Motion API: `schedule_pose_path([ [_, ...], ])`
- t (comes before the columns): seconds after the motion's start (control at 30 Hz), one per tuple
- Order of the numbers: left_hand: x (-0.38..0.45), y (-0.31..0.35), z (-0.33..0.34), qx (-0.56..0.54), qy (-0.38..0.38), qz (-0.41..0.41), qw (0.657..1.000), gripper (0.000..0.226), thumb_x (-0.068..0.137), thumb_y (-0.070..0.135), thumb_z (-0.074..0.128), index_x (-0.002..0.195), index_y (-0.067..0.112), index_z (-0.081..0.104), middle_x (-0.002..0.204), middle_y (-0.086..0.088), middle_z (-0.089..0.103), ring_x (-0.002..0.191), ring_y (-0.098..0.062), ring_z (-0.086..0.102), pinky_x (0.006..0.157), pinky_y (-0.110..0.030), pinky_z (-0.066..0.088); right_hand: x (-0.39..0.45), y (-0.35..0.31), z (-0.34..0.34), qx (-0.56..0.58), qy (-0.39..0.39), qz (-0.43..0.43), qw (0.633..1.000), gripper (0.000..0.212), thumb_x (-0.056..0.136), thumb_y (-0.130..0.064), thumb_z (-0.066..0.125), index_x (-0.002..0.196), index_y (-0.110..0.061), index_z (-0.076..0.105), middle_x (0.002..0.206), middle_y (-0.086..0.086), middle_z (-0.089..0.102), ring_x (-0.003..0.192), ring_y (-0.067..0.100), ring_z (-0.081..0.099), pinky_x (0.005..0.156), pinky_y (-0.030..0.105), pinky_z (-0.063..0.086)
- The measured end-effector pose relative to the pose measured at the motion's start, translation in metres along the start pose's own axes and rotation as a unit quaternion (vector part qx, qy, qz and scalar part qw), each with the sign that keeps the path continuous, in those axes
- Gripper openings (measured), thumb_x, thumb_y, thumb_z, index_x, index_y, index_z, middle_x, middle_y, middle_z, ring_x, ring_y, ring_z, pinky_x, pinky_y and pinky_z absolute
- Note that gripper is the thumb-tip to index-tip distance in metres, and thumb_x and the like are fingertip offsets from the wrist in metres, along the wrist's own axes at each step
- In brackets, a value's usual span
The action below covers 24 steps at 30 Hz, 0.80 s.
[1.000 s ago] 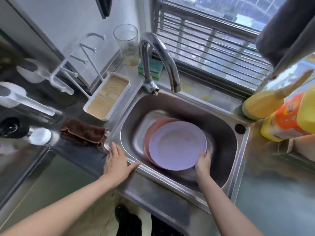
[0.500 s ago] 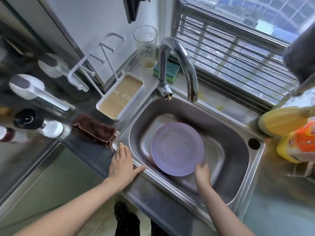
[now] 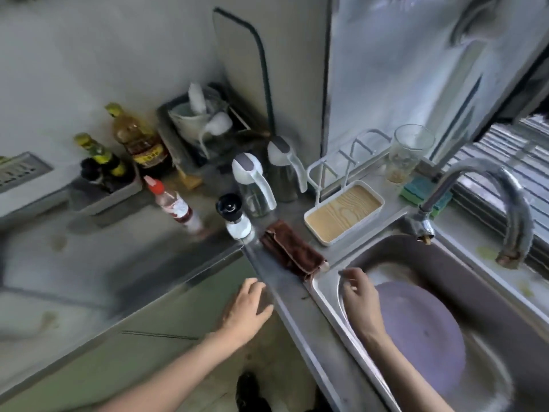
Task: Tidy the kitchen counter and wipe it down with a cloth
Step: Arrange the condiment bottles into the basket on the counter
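Observation:
A folded brown cloth (image 3: 292, 253) lies on the steel counter (image 3: 279, 281) between the sink and a pepper grinder. A purple plate (image 3: 421, 331) lies flat in the steel sink (image 3: 463, 263). My right hand (image 3: 359, 295) hovers empty over the sink's left rim, fingers loosely bent, just below the cloth. At the counter's front edge, left of the sink, is my left hand (image 3: 248, 307), fingers spread and holding nothing.
A pepper grinder (image 3: 234, 220), a red-capped bottle (image 3: 173, 205), two white-handled jugs (image 3: 255, 185), oil bottles (image 3: 136, 138) and a utensil rack (image 3: 202, 126) crowd the corner. A white tray (image 3: 343, 215), a glass (image 3: 407, 153), a sponge (image 3: 421, 190) and the tap (image 3: 487, 203) stand behind the sink.
My right hand let go of the purple plate, which now lies flat in the sink, and moved left toward the cloth. My view swung left; my left hand slid off the sink rim.

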State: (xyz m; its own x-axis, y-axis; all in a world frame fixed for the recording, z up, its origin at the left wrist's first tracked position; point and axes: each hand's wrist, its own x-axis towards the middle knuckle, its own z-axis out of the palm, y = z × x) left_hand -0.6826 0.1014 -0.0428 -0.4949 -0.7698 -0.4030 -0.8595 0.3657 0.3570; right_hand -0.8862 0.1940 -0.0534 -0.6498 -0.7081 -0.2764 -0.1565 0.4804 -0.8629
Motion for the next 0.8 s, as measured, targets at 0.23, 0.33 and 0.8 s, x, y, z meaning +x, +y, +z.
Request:
schedule_pose_path([
  [0.23,0.022,-0.142,-0.066,-0.025,0.078,-0.087,0.993,0.045,0.088,0.027,0.058,0.130,0.011,0.049,0.145,-0.006,0.038,0.129,-0.026,0.043,0.106,-0.034,0.034,0.028,-0.089,0.132,-0.065,-0.160,-0.100,0.980,0.017,0.085,-0.021,0.060,0.097,-0.011,0.054,0.088,0.000,0.058,0.079,0.017,0.050,0.070,0.031,0.039],
  [0.33,0.030,-0.190,-0.079,-0.027,0.103,-0.129,0.986,0.049,0.087,0.026,0.059,0.132,0.008,0.047,0.143,-0.011,0.039,0.127,-0.029,0.045,0.103,-0.038,0.038,0.045,-0.109,0.180,-0.054,-0.129,-0.080,0.987,0.043,0.077,-0.034,0.067,0.111,-0.013,0.052,0.105,0.004,0.060,0.097,0.022,0.055,0.081,0.035,0.047],
  [0.8,0.136,-0.226,-0.182,-0.302,0.160,-0.069,0.937,0.072,0.077,0.022,0.073,0.137,0.009,0.035,0.137,-0.012,0.042,0.125,-0.028,0.045,0.101,-0.033,0.035,0.059,-0.151,0.249,0.058,0.098,-0.006,0.993,0.050,0.077,-0.019,0.075,0.118,-0.014,0.047,0.105,-0.001,0.059,0.098,0.017,0.055,0.083,0.026,0.038],
])
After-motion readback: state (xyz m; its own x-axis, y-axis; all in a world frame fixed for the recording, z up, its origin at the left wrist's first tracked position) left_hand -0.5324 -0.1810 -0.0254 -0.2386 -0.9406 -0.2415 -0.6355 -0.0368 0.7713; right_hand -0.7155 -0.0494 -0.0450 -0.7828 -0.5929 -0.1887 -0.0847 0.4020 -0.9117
